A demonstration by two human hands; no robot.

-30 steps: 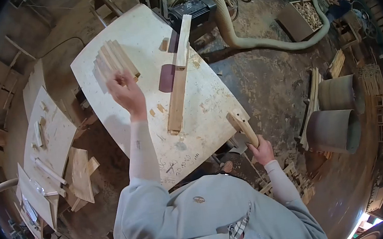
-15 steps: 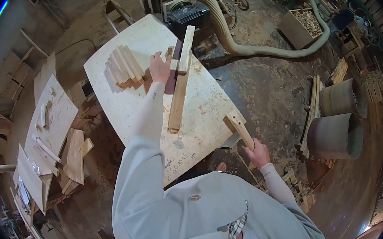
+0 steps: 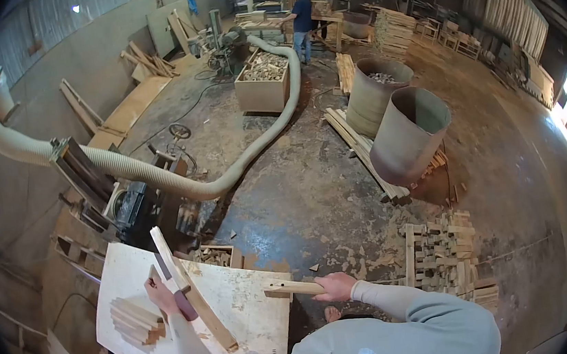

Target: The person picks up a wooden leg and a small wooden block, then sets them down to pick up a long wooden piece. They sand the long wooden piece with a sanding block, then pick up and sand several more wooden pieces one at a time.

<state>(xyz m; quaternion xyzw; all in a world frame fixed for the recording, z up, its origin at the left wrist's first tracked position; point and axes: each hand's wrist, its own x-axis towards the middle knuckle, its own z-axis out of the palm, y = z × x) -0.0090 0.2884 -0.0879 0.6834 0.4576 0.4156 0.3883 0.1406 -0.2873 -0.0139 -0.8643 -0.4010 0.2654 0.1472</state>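
My right hand is closed round the end of a pale wooden piece with holes at its far end, held over the board's right edge. My left hand is at a small wooden piece beside a dark strip on the pale board. Its fingers are small in view, and their grip is hard to make out. A long wooden bar lies slanted across the dark strip. Left of my left hand sits a stack of short wooden pieces.
A ribbed hose runs past a machine to a box of offcuts. Two drums stand beside long slats. Stacked blocks lie at right. Two people are at the far back.
The view has swung up and right, showing more of the workshop. The board and both hands now appear lower in view. The wooden piece is still in my right hand.
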